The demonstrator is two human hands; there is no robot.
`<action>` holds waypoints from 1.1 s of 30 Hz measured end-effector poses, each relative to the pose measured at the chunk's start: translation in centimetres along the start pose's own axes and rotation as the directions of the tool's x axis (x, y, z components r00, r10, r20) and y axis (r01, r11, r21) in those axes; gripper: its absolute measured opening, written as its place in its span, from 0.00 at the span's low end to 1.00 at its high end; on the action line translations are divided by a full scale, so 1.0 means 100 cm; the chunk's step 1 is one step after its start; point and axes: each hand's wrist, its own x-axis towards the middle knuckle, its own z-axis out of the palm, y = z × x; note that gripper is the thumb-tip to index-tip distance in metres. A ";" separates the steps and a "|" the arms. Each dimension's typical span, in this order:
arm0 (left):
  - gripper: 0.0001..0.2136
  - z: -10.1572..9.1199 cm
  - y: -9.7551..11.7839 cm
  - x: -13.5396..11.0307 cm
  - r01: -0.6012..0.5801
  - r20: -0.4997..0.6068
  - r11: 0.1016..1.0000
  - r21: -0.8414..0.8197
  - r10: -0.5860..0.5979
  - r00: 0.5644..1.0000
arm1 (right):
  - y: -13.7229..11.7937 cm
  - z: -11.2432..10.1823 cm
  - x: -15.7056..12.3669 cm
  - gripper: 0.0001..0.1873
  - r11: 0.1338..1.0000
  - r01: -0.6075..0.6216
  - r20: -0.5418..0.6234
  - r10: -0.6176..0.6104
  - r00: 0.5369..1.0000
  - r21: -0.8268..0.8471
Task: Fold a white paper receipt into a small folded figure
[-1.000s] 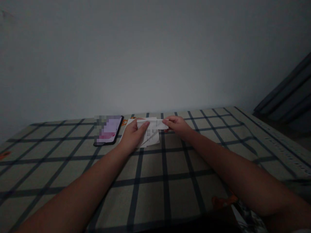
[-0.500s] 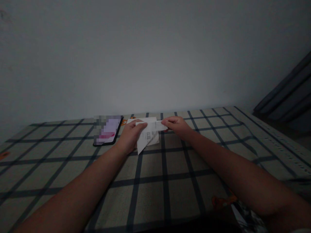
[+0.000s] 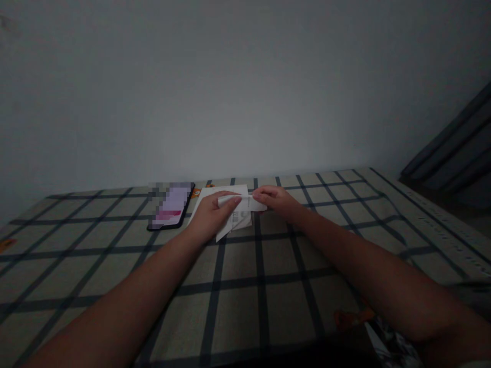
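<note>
Between my hands is a folded sheet of white paper [image 3: 235, 217] with dark print on it, one pointed corner hanging toward me. My left hand [image 3: 213, 212] pinches it from the left, thumb on top near the upper edge. At the right end, my right hand [image 3: 274, 199] grips a narrow folded part of the same paper between thumb and fingers. Behind and below lies another white sheet [image 3: 203, 195], partly covered by my left hand. A phone [image 3: 174, 204] with a lit screen rests left of my left hand.
A checked cloth [image 3: 238, 312] with dark lines covers the surface under my arms. The grey wall [image 3: 245, 92] rises directly behind it. Dark striped fabric [image 3: 456, 138] hangs at the far right.
My left hand has slid right along the paper's top edge, closer to my right hand. More of the white sheet behind now shows.
</note>
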 end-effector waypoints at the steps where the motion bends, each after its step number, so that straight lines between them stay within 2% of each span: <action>1: 0.17 0.001 0.001 -0.001 -0.008 -0.006 1.000 0.027 0.009 1.000 | 0.000 0.000 0.000 0.16 0.999 0.026 0.002 -0.026 1.000 -0.042; 4: 0.17 0.003 0.001 -0.001 0.019 -0.006 0.999 0.044 -0.019 1.000 | -0.001 0.000 0.001 0.14 0.989 0.057 -0.015 -0.060 0.998 -0.138; 8: 0.19 0.005 -0.005 -0.001 0.126 0.002 0.984 -0.126 -0.127 0.992 | -0.006 0.001 0.000 0.14 0.981 0.048 -0.044 -0.057 0.997 -0.189; 13: 0.19 0.010 -0.010 -0.001 0.264 0.044 0.868 -0.420 -0.272 0.961 | -0.009 0.004 -0.001 0.13 0.969 0.083 -0.076 -0.103 0.992 -0.234; 17: 0.20 0.010 -0.011 0.000 0.323 0.088 0.800 -0.506 -0.324 0.942 | -0.009 0.004 -0.001 0.13 0.966 0.082 -0.086 -0.106 0.991 -0.246; 23: 0.19 0.008 -0.014 0.003 0.312 0.039 0.781 -0.541 -0.347 0.937 | -0.010 0.004 -0.001 0.13 0.959 0.092 -0.075 -0.116 0.990 -0.267; 27: 0.20 0.009 -0.010 0.003 0.328 0.060 0.808 -0.489 -0.344 0.937 | -0.005 0.001 0.001 0.14 0.958 0.086 -0.091 -0.115 0.989 -0.275; 30: 0.20 0.010 -0.007 0.001 0.348 0.117 0.828 -0.440 -0.332 0.936 | 0.000 -0.001 0.002 0.14 0.963 0.100 -0.093 -0.126 0.988 -0.250; 33: 0.20 0.010 -0.006 -0.001 0.316 0.124 0.864 -0.392 -0.291 0.949 | 0.000 -0.001 0.001 0.15 0.975 0.086 -0.094 -0.107 0.990 -0.205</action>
